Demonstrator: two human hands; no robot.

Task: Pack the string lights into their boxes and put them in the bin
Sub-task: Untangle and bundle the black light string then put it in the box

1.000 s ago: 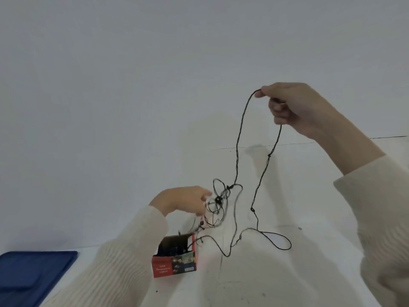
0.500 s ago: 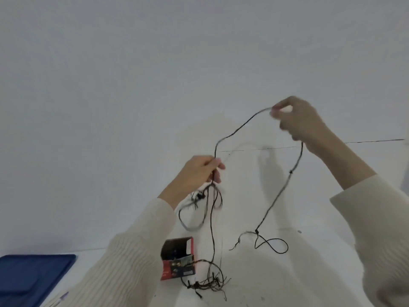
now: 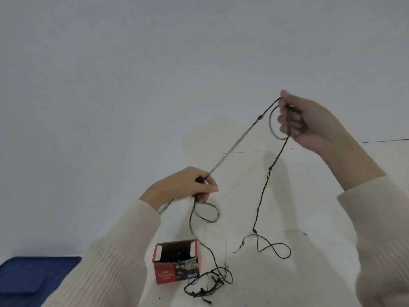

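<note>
Both hands are up over the white table (image 3: 309, 273) with the string lights (image 3: 260, 117) stretched between them. Our left hand (image 3: 183, 185) is fisted on the wire, thumb and fingers curled round it, and a small loop hangs just under the fist. Our right hand (image 3: 309, 122), higher and further right, also grips the wire, its curled fingers holding a loop. A taut run goes diagonally from the left fist up to the right hand. From the right hand a strand drops to the table and ends in a loose loop. From the left hand another strand falls into a tangled pile just right of the red box (image 3: 174, 271). The box sits upright on the table, top open and dark inside. The blue bin (image 3: 33, 275) is at the lower-left edge, well apart from the box and only partly in frame.
</note>
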